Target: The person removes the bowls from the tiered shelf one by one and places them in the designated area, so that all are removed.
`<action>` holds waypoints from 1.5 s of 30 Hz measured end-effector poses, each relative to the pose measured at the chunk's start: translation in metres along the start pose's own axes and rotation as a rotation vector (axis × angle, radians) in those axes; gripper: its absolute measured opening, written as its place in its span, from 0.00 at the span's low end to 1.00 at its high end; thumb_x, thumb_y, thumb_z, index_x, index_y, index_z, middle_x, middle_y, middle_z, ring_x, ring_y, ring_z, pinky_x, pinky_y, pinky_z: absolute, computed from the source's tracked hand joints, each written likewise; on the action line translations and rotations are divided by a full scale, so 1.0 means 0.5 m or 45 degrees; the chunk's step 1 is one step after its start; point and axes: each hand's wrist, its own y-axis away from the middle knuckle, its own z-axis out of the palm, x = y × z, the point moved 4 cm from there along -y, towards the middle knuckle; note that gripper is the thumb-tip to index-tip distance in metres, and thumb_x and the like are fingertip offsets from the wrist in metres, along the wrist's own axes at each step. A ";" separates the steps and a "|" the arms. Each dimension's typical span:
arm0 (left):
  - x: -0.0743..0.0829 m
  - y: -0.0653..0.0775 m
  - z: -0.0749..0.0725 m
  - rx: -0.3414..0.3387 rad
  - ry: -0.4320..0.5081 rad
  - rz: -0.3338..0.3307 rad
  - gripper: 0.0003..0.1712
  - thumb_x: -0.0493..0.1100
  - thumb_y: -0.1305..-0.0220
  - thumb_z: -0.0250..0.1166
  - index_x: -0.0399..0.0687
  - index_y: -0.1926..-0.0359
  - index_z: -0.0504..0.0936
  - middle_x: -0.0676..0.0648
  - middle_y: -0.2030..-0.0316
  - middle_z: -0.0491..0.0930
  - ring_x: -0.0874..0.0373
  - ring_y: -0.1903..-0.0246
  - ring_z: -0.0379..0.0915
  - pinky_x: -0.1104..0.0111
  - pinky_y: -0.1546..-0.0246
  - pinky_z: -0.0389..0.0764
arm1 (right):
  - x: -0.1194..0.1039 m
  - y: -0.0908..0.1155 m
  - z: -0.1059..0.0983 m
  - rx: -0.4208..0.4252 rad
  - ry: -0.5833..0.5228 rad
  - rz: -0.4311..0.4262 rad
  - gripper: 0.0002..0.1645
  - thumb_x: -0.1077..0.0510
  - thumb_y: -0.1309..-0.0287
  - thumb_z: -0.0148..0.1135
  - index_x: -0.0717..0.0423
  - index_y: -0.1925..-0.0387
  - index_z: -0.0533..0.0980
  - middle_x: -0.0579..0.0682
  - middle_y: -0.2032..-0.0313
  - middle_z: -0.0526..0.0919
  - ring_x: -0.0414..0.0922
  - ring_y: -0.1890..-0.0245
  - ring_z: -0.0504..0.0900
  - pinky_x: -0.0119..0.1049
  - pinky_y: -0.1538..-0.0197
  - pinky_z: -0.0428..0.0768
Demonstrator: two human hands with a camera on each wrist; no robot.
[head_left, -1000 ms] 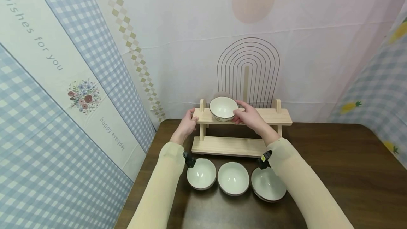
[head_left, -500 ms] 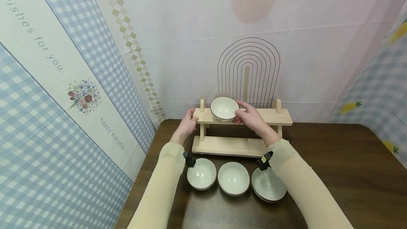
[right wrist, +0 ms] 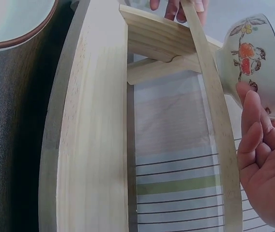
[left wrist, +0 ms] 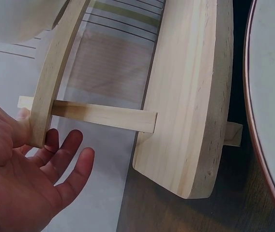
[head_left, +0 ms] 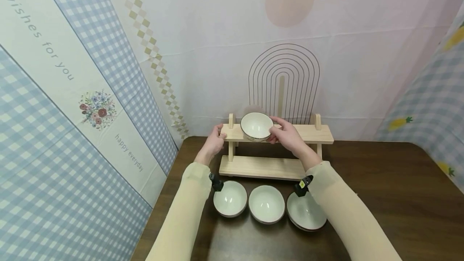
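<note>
1. Nearest, at 6 o'clock on the dark wooden table (head_left: 380,196): three white bowls in a row. The left bowl (head_left: 230,198) and middle bowl (head_left: 266,204) are single; the right-hand one (head_left: 306,212) looks like a stack, with more than one brown rim showing under the right forearm.

2. Just beyond them stands a two-tier pale wood rack (head_left: 262,167), its lower shelf bare, its upper shelf (head_left: 311,133) carried on slim uprights.

3. The left hand (head_left: 214,140) is at the 9 o'clock end of the upper shelf. Its thumb hooks over the shelf end; in the left wrist view the fingers (left wrist: 62,154) are spread, fairly straight and free below the board (a bracing touch, not a closed grasp).

4. The small bowl (head_left: 256,126) sits on the upper shelf, left of centre, tilted so its mouth faces the camera.
   - Inside: plain white, glossy, with a thin dark rim line.
   - Outside, from the right wrist view (right wrist: 253,60): pale body with an orange fruit and green-brown leaf motif, narrowing to a small foot that meets the shelf edge.

5. The right hand (head_left: 288,135) holds this bowl from its 3 o'clock side, with the thumb at the rim and the fingers (right wrist: 253,130) curved against the outer wall.

6. Farthest, at 12 o'clock: the backdrop with a line-drawn arch (head_left: 284,79) behind the rack.
</note>
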 end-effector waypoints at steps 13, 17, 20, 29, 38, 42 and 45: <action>-0.004 0.005 -0.006 0.001 -0.017 0.004 0.32 0.41 0.14 0.50 0.46 0.16 0.56 0.33 0.32 0.70 0.37 0.38 0.73 0.53 0.47 0.81 | 0.004 0.033 -0.003 -0.002 0.052 -0.074 0.39 0.61 0.26 0.56 0.58 0.18 0.61 0.58 0.68 0.90 0.50 0.69 0.87 0.39 0.58 0.87; -0.005 0.008 -0.009 -0.005 -0.024 0.000 0.32 0.42 0.13 0.50 0.47 0.16 0.55 0.34 0.31 0.69 0.38 0.38 0.73 0.52 0.45 0.81 | 0.005 0.044 -0.002 0.001 0.021 -0.082 0.39 0.62 0.26 0.56 0.58 0.18 0.61 0.57 0.69 0.89 0.47 0.71 0.87 0.43 0.57 0.88; -0.006 0.011 -0.010 -0.013 -0.026 -0.008 0.32 0.42 0.13 0.49 0.47 0.16 0.55 0.34 0.29 0.68 0.38 0.37 0.73 0.52 0.44 0.80 | 0.006 0.054 0.001 -0.001 0.001 -0.071 0.38 0.62 0.26 0.56 0.58 0.18 0.62 0.56 0.70 0.89 0.45 0.72 0.86 0.38 0.59 0.87; -0.011 0.013 -0.015 -0.046 0.003 -0.017 0.33 0.41 0.13 0.49 0.47 0.15 0.53 0.33 0.29 0.67 0.34 0.34 0.70 0.49 0.41 0.79 | 0.009 0.092 0.017 -0.042 -0.043 -0.038 0.38 0.63 0.28 0.56 0.58 0.18 0.63 0.56 0.71 0.89 0.51 0.71 0.87 0.38 0.61 0.85; -0.007 0.015 -0.011 -0.038 -0.007 0.014 0.32 0.40 0.14 0.50 0.44 0.16 0.54 0.32 0.29 0.68 0.36 0.36 0.72 0.51 0.44 0.80 | 0.016 0.136 0.032 -0.097 -0.007 -0.040 0.37 0.62 0.26 0.55 0.57 0.19 0.63 0.55 0.69 0.90 0.51 0.70 0.87 0.41 0.60 0.83; -0.004 0.015 -0.009 -0.044 -0.005 0.026 0.32 0.40 0.14 0.49 0.43 0.16 0.54 0.31 0.30 0.68 0.33 0.35 0.70 0.50 0.44 0.80 | 0.023 0.157 0.033 -0.111 0.046 -0.037 0.36 0.61 0.26 0.57 0.56 0.20 0.65 0.56 0.71 0.89 0.54 0.70 0.87 0.41 0.61 0.80; -0.002 0.017 -0.008 -0.050 -0.001 0.024 0.32 0.40 0.13 0.49 0.44 0.16 0.54 0.32 0.29 0.67 0.33 0.34 0.70 0.50 0.43 0.80 | 0.028 0.173 0.033 -0.115 0.062 -0.029 0.35 0.61 0.26 0.57 0.57 0.20 0.66 0.56 0.72 0.89 0.54 0.70 0.87 0.39 0.63 0.79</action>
